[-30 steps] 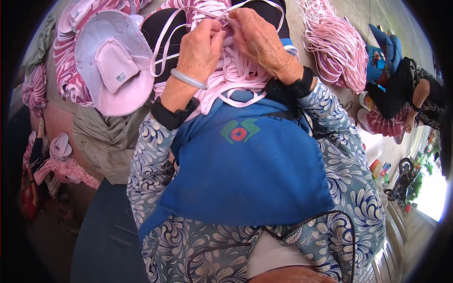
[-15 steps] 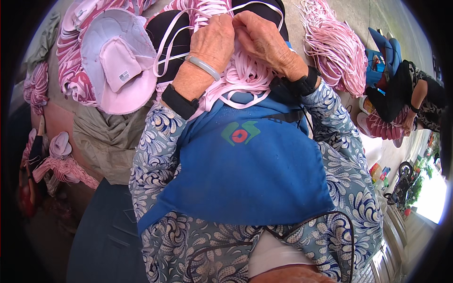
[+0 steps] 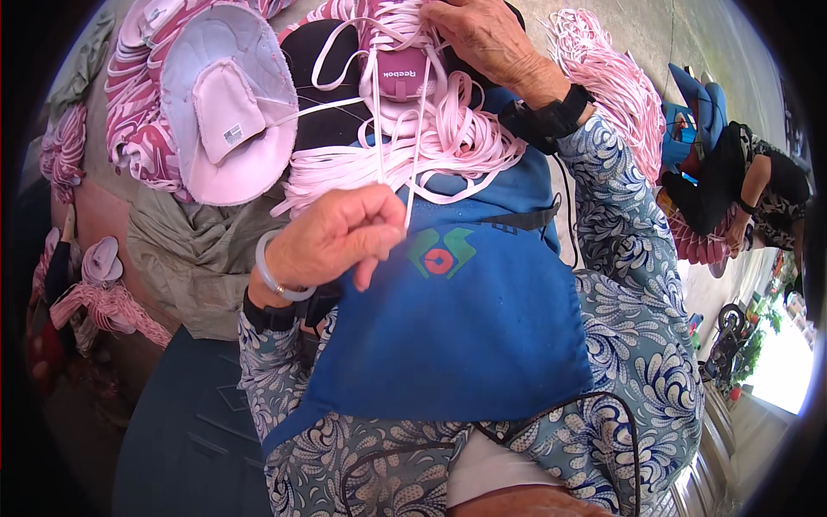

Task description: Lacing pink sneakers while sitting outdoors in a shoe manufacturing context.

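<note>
A pink shoe upper [image 3: 405, 73] with a darker tongue and pale criss-crossed laces rests at the top middle, between my dark-clad legs. Two long lace strands run from it down to my left hand [image 3: 340, 233], which pinches them in front of my blue apron [image 3: 465, 327]. My right hand [image 3: 495, 43] is bent over the right edge of the lacing, its fingertips closed at the upper's side; what exactly they grip is partly hidden. A loose heap of pale pink laces [image 3: 465, 142] lies on my lap below the upper.
A pale pink cap-like shoe piece [image 3: 228, 103] lies on stacked pink uppers [image 3: 129, 138] at left. Another lace bundle [image 3: 603, 77] lies at right. A co-worker [image 3: 749, 185] sits far right with pink pieces; a grey cloth [image 3: 185, 258] covers something at left.
My left hand has come down from the lacing toward my apron, drawing two lace strands taut. My right hand has shifted up slightly, and the tongue now shows.
</note>
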`<state>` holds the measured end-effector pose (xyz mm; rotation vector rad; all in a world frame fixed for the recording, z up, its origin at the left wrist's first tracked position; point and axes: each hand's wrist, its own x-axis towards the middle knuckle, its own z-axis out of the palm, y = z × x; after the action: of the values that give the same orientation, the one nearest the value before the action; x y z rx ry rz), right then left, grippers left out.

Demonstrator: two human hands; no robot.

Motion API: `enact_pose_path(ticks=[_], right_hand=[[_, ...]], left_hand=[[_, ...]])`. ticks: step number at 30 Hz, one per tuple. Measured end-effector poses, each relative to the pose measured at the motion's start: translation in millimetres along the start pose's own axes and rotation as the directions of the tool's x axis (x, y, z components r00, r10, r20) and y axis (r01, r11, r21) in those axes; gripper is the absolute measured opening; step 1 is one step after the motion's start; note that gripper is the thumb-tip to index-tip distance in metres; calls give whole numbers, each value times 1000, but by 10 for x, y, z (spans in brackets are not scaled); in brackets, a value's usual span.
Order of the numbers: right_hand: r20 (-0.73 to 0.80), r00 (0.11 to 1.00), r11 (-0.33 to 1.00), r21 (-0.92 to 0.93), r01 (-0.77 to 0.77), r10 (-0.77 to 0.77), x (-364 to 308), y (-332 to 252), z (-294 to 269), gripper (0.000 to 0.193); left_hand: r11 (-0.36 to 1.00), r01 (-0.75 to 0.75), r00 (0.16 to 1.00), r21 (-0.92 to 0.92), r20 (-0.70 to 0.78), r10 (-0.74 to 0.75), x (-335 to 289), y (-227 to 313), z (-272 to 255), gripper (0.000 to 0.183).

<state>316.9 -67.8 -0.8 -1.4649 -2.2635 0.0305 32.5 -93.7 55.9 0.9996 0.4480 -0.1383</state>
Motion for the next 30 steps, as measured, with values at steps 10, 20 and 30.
enact_pose_path(ticks=[10, 20, 30], right_hand=[[197, 980, 907, 410, -92, 11, 430, 39, 79, 15], [594, 789, 974, 40, -221, 154, 730, 102, 225, 20], [448, 884, 733, 557, -391, 132, 390, 315, -202, 20]], left_hand=[[991, -134, 921, 18, 372, 118, -60, 68, 185, 13], [993, -77, 903, -91, 417, 108, -78, 13, 206, 16], [991, -89, 875, -97, 468, 125, -157, -46, 211, 15]])
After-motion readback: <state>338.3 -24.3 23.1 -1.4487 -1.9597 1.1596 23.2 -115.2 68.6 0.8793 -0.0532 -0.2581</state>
